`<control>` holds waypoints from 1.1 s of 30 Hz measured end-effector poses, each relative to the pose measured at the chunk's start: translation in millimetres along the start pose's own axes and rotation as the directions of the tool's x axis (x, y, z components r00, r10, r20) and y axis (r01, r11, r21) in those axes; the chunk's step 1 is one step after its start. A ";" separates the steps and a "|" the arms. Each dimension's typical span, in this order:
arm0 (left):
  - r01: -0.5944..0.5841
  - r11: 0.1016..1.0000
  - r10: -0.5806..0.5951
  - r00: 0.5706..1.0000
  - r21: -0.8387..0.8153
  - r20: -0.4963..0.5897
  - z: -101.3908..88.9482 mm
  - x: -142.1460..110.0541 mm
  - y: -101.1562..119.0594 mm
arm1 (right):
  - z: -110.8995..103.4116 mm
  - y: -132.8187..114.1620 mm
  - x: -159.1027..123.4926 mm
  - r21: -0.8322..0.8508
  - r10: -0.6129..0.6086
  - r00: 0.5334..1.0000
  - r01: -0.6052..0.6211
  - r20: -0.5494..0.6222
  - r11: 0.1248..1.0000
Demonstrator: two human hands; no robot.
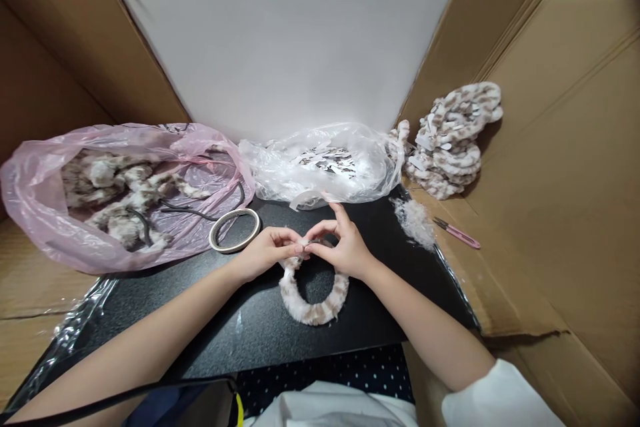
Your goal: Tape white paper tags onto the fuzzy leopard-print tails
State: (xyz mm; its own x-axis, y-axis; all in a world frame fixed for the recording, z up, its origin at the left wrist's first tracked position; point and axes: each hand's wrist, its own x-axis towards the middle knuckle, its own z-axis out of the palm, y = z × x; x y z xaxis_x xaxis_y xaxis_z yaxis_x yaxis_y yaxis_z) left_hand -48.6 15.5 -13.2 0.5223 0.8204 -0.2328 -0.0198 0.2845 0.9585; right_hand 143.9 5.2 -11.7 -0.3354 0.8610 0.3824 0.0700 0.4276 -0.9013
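Note:
A fluffy white-and-brown plush ring (314, 310) rests on the black tabletop in front of me. At its far side my left hand (273, 250) pinches the fabric between thumb and fingers. Close beside it, my right hand (345, 247) pinches the same spot, its index finger stretched out away from me. Both sets of fingertips meet there and hide the exact point they hold. Just left of my left hand lies a roll of tape (235, 231).
A pink plastic bag (30, 180) holds plush pieces and dark cords at left. Behind my hands sits a clear bag (375, 173) of patterned strips. At right are stacked plush rings (450, 153), white fluff (415, 220) and pink thread snips (460, 235). Cardboard walls (560, 147) flank the table.

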 end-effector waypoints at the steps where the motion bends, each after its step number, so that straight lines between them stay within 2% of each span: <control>1: 0.011 1.000 -0.011 1.000 0.006 0.022 -0.1 -0.3 0.4 | -0.6 0.5 0.1 0.007 0.007 1.000 -0.007 0.002 1.000; 9: 0.061 0.998 -0.059 0.993 -0.016 0.105 0.2 -2.1 0.1 | -2.6 -4.4 0.9 0.160 0.072 0.997 -0.065 -0.034 0.985; 16: -0.006 1.000 0.006 1.000 0.026 0.012 2.0 -1.7 -2.3 | -1.7 -0.8 3.7 0.161 0.068 0.997 -0.061 -0.039 0.985; 18: 0.006 1.000 -0.006 1.000 -0.007 -0.027 2.3 -1.1 -3.5 | -4.8 -0.4 4.8 0.124 0.031 0.992 -0.016 -0.118 0.992; 21: 0.017 0.996 -0.026 0.993 -0.082 -0.112 3.0 0.1 -3.4 | -18.4 -9.0 6.8 -0.009 -0.052 0.950 0.052 -0.308 0.999; 23: 0.003 0.993 -0.025 0.984 -0.120 -0.179 3.9 0.9 -2.3 | -30.6 -19.4 8.0 -0.050 -0.097 0.931 0.084 -0.351 0.995; 25: -0.011 0.989 -0.023 0.973 -0.146 -0.229 5.3 1.6 -1.2 | -39.9 -29.2 8.5 0.025 -0.087 0.961 0.097 -0.264 0.995; 27: -0.020 0.985 -0.023 0.969 -0.172 -0.246 7.1 2.0 -0.8 | -41.8 -35.1 8.0 0.141 0.008 0.999 -0.002 -0.039 0.990; 29: -0.026 0.978 -0.021 0.975 -0.205 -0.223 9.0 1.8 -1.5 | -35.8 -35.7 6.5 0.124 0.136 0.968 -0.165 0.209 0.979; 30: -0.030 0.974 -0.016 0.980 -0.224 -0.198 9.7 1.5 -2.2 | -30.6 -34.3 5.6 0.062 0.188 0.942 -0.213 0.278 0.975; 31: -0.035 0.970 -0.007 0.985 -0.240 -0.172 10.2 1.2 -3.2 | -24.7 -32.2 4.7 -0.008 0.222 0.926 -0.231 0.305 0.973; 33: -0.057 0.965 0.020 0.990 -0.256 -0.142 10.6 0.5 -5.7 | -13.1 -26.9 3.3 -0.118 0.235 0.931 -0.209 0.279 0.971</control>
State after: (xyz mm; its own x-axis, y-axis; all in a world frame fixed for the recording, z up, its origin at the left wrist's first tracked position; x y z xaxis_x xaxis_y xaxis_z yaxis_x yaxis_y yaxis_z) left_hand -39.2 9.1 -17.1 0.3954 0.8882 -0.2341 -0.2672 0.3551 0.8959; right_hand 153.2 0.2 16.5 -0.5581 0.8251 0.0879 0.2488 0.2674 -0.9309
